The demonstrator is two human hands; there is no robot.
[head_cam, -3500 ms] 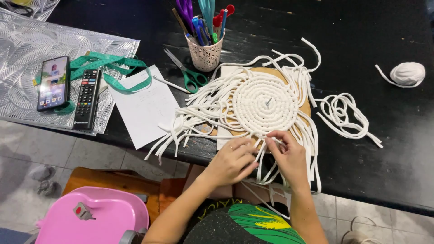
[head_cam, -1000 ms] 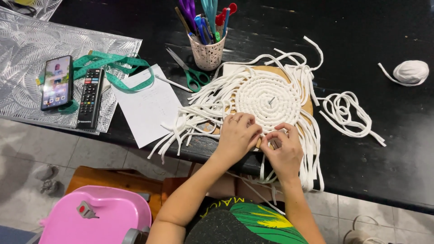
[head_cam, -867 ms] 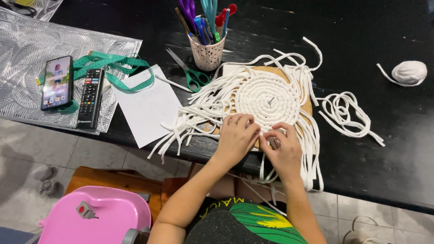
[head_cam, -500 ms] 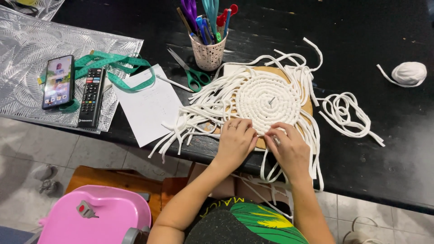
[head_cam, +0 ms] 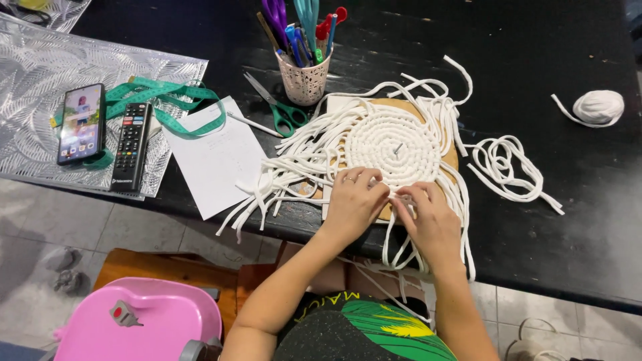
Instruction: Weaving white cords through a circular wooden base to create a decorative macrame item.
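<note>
left hand (head_cam: 353,199) | right hand (head_cam: 428,217) | both pinching white cords (head_cam: 401,200) at coiled mat (head_cam: 394,144) edge

Fingertips of left hand (head_cam: 354,200) and right hand (head_cam: 431,220) bunched together, cord grip hidden. Brown board (head_cam: 449,159) mostly hidden under round white cord mat (head_cam: 394,142). Pink plastic seat (head_cam: 144,324) cut off at bottom edge. White paper sheet (head_cam: 217,157) writing too small.
</note>
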